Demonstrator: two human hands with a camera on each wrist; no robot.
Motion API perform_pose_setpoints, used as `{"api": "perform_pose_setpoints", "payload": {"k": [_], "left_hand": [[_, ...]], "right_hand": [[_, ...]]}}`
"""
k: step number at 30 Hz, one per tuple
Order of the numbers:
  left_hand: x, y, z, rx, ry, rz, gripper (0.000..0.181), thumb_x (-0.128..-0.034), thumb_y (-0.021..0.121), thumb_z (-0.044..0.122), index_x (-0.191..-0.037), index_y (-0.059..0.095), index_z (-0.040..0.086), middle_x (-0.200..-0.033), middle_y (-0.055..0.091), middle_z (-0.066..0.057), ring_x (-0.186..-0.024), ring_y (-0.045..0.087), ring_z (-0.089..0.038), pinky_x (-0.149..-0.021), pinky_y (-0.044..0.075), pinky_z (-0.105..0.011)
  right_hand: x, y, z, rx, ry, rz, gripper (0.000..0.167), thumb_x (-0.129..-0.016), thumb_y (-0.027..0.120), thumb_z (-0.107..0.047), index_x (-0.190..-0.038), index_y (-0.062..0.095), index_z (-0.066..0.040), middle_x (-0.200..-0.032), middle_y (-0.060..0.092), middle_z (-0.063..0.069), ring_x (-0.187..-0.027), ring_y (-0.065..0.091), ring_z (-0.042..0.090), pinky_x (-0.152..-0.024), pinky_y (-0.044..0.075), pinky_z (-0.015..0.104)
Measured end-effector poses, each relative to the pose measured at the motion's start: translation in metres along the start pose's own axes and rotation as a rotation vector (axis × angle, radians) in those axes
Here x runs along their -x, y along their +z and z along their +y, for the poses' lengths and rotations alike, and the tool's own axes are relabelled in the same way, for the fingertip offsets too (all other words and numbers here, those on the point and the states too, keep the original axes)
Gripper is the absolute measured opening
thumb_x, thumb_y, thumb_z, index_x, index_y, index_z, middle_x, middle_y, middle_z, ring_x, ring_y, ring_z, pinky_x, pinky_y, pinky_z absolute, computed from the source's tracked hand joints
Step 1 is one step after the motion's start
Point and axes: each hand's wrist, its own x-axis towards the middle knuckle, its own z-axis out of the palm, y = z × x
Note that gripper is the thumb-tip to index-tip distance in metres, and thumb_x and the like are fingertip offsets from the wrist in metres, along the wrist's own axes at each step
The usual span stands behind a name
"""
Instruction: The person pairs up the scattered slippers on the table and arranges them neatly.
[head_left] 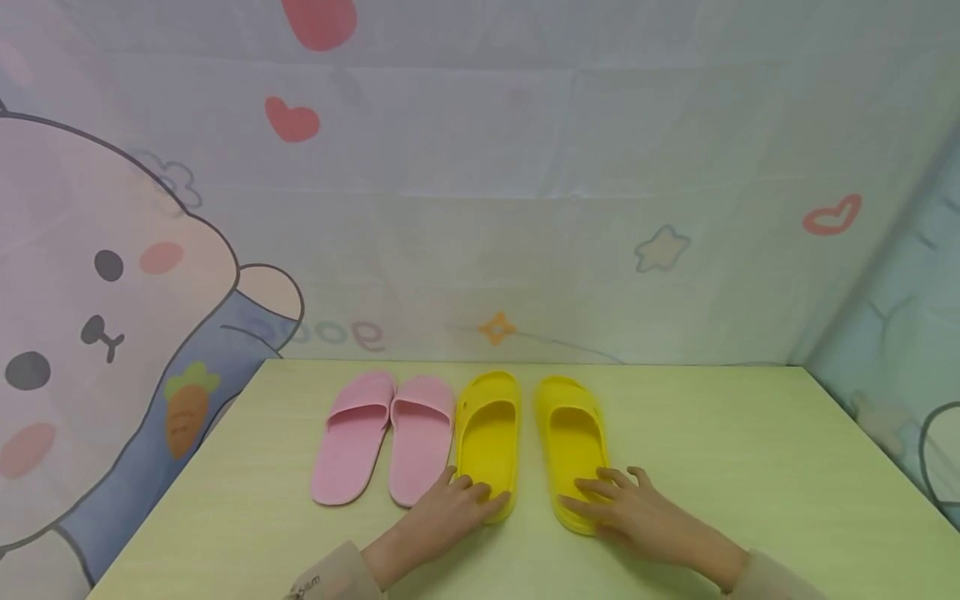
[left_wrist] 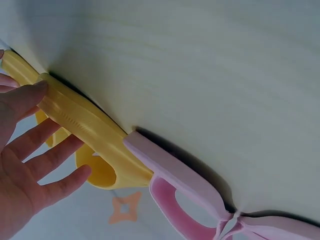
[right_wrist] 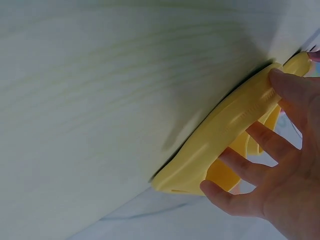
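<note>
Two yellow slippers stand side by side on the table with their toes toward the wall. My left hand (head_left: pixel 442 518) is at the heel of the left yellow slipper (head_left: pixel 487 446); its thumb lies against the heel's edge and its fingers reach over the footbed. At the heel of the right yellow slipper (head_left: pixel 576 446), my right hand (head_left: pixel 645 521) pinches the edge between thumb and index finger, its other fingers spread. Both wrist views show the thumbs on yellow slipper (left_wrist: pixel 90 117) and yellow slipper (right_wrist: pixel 225 127) sides. The index fingertips are partly hidden.
A pair of pink slippers, the left one (head_left: pixel 348 454) and the right one (head_left: pixel 422 450), lies left of the yellow pair. The pale table (head_left: pixel 720 442) meets a printed cloth backdrop (head_left: pixel 465 208) at its back edge.
</note>
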Motion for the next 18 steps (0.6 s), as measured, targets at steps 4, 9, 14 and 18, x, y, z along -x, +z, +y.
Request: {"api": "perform_pose_setpoints", "payload": {"k": [4, 9, 14, 18], "left_hand": [[-0.002, -0.002, -0.001, 0.022, -0.007, -0.024, 0.034, -0.0810, 0.060, 0.033, -0.114, 0.050, 0.030, -0.089, 0.061, 0.008, -0.072, 0.056, -0.013, -0.074, 0.045, -0.032], [-0.004, -0.004, -0.002, 0.051, -0.013, -0.056, 0.034, -0.0824, 0.059, 0.031, -0.115, 0.050, 0.031, -0.091, 0.063, 0.007, -0.074, 0.057, -0.013, -0.077, 0.046, -0.033], [-0.004, -0.006, -0.003, 0.059, -0.028, -0.068, 0.033, -0.0815, 0.061, 0.029, -0.113, 0.050, 0.030, -0.091, 0.063, 0.007, -0.073, 0.056, -0.013, -0.077, 0.045, -0.033], [-0.004, -0.004, -0.003, 0.060, -0.042, -0.058, 0.033, -0.0798, 0.062, 0.027, -0.110, 0.050, 0.028, -0.088, 0.063, 0.006, -0.069, 0.054, -0.013, -0.071, 0.042, -0.030]], "right_hand": [[-0.010, 0.001, -0.001, -0.008, 0.009, -0.021, 0.048, -0.082, 0.061, -0.027, -0.128, 0.047, -0.032, -0.121, 0.057, 0.006, -0.105, 0.051, 0.034, -0.075, 0.040, 0.056], [-0.019, 0.000, 0.000, -0.036, 0.027, -0.038, 0.048, -0.083, 0.060, -0.026, -0.129, 0.046, -0.031, -0.122, 0.057, 0.007, -0.106, 0.050, 0.035, -0.077, 0.039, 0.059], [-0.027, 0.000, 0.000, -0.057, 0.023, -0.034, 0.049, -0.083, 0.060, -0.024, -0.129, 0.046, -0.031, -0.122, 0.057, 0.008, -0.105, 0.051, 0.037, -0.077, 0.038, 0.061], [-0.031, 0.002, 0.000, -0.072, 0.036, -0.047, 0.050, -0.083, 0.060, -0.024, -0.130, 0.045, -0.032, -0.123, 0.056, 0.009, -0.106, 0.051, 0.038, -0.079, 0.037, 0.062]]}}
